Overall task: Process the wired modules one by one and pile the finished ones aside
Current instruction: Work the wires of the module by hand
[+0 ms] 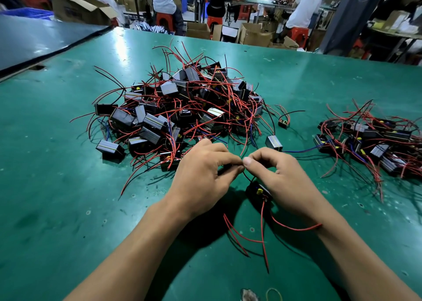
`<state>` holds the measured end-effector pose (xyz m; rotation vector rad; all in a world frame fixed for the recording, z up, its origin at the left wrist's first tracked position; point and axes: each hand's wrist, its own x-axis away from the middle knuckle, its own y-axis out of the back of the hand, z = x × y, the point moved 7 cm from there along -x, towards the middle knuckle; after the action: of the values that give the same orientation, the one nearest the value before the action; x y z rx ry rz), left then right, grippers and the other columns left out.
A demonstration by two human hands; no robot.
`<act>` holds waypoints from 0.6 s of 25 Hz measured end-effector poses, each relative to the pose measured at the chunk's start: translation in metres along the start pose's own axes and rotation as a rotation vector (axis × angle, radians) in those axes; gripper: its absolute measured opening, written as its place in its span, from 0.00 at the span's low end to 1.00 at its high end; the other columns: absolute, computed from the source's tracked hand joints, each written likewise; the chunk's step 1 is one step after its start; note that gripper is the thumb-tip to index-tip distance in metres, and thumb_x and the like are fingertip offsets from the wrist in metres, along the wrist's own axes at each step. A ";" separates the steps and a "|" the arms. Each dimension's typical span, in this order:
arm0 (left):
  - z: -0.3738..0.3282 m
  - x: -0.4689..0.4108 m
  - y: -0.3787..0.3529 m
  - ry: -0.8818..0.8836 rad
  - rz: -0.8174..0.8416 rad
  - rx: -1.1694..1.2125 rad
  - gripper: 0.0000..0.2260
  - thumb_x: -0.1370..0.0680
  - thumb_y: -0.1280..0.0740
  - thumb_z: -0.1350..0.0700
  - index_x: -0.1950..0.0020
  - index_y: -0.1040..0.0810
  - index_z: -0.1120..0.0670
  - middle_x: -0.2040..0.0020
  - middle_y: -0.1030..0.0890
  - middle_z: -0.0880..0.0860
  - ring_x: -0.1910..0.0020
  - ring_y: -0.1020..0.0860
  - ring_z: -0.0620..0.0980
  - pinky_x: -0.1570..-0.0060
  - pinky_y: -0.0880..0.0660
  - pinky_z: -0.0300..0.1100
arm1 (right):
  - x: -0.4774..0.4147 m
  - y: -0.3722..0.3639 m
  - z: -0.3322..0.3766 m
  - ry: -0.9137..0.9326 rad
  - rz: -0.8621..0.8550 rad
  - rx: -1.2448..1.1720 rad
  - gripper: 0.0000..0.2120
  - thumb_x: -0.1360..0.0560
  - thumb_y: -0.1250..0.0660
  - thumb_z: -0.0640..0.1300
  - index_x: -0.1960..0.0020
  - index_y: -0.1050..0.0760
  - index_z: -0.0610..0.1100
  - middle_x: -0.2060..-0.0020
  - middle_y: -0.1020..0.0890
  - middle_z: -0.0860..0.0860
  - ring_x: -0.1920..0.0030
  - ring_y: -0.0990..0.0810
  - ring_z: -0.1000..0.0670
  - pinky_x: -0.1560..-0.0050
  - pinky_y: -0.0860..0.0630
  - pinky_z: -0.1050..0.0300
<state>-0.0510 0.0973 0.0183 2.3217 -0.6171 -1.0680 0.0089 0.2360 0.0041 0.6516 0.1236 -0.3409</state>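
A thin black wire [247,176] was pinched between thumb and forefinger of both the left hand [205,175] and the right hand [282,179], fingertips nearly touching, the other fingers curled. The black module [259,191] it belonged to was seen just under the right hand, on or just above the green desk [68,186], its red leads [262,232] trailed toward the person. The wire was judged best worked close to the pinch, so that the module would not be dragged. The big tangled heap of modules [182,113] was found just beyond the hands, its stray leads easily snagged; a smaller pile [374,138], taken as finished, was kept well to the right, a loose module [274,142] between them
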 end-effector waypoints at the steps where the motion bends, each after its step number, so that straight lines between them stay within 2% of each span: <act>1: -0.001 0.001 0.000 -0.003 -0.005 -0.010 0.04 0.25 0.27 0.54 0.52 0.14 0.51 0.62 0.19 0.47 0.60 0.26 0.53 0.60 0.28 0.49 | 0.000 -0.005 -0.005 -0.079 0.037 -0.075 0.11 0.21 0.32 0.47 0.60 0.21 0.45 0.67 0.23 0.53 0.65 0.28 0.55 0.58 0.30 0.54; 2: 0.000 0.001 0.001 -0.003 -0.014 -0.018 0.04 0.25 0.27 0.54 0.52 0.14 0.52 0.62 0.19 0.47 0.60 0.26 0.53 0.60 0.28 0.48 | 0.001 -0.009 -0.007 -0.133 0.049 -0.141 0.12 0.20 0.33 0.47 0.61 0.21 0.45 0.68 0.25 0.52 0.66 0.29 0.54 0.59 0.31 0.53; 4: 0.002 0.002 0.003 0.022 -0.035 -0.023 0.05 0.26 0.28 0.53 0.53 0.14 0.52 0.61 0.19 0.47 0.60 0.26 0.51 0.61 0.28 0.46 | 0.002 -0.008 -0.005 -0.143 0.004 -0.219 0.11 0.22 0.31 0.48 0.61 0.19 0.45 0.68 0.22 0.54 0.66 0.27 0.56 0.60 0.30 0.59; 6: 0.007 0.001 0.005 0.080 -0.043 -0.016 0.06 0.26 0.29 0.52 0.53 0.14 0.51 0.61 0.18 0.46 0.59 0.25 0.49 0.59 0.28 0.45 | 0.005 -0.002 0.000 -0.062 -0.056 -0.190 0.06 0.24 0.27 0.47 0.59 0.17 0.47 0.64 0.17 0.55 0.63 0.21 0.59 0.57 0.28 0.67; 8: 0.013 0.000 0.006 0.140 -0.057 -0.009 0.05 0.26 0.28 0.52 0.54 0.14 0.51 0.60 0.18 0.46 0.57 0.23 0.49 0.57 0.26 0.46 | 0.006 0.000 0.006 0.031 -0.068 -0.106 0.01 0.26 0.25 0.44 0.55 0.16 0.48 0.60 0.16 0.55 0.58 0.19 0.59 0.54 0.27 0.69; 10: 0.017 0.000 0.006 0.177 -0.051 -0.002 0.04 0.26 0.27 0.52 0.55 0.13 0.50 0.60 0.17 0.46 0.56 0.22 0.49 0.55 0.25 0.47 | 0.005 0.001 0.012 0.166 -0.100 0.022 0.03 0.27 0.24 0.41 0.54 0.15 0.46 0.60 0.17 0.55 0.56 0.18 0.56 0.52 0.25 0.65; 12: 0.018 0.000 0.004 0.183 -0.024 0.012 0.05 0.27 0.27 0.50 0.54 0.13 0.50 0.59 0.17 0.46 0.56 0.22 0.49 0.54 0.26 0.47 | 0.007 0.001 0.018 0.289 -0.155 0.149 0.04 0.27 0.24 0.42 0.52 0.15 0.46 0.59 0.18 0.55 0.57 0.19 0.55 0.50 0.23 0.56; 15: 0.016 0.000 0.002 0.154 0.024 -0.009 0.06 0.26 0.26 0.50 0.53 0.13 0.50 0.59 0.17 0.46 0.56 0.25 0.48 0.55 0.28 0.45 | 0.008 0.001 0.017 0.346 -0.174 0.271 0.09 0.25 0.25 0.47 0.45 0.17 0.48 0.55 0.18 0.55 0.54 0.19 0.54 0.49 0.24 0.45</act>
<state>-0.0638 0.0921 0.0106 2.3560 -0.5779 -0.8698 0.0171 0.2242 0.0162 0.9684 0.4732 -0.4143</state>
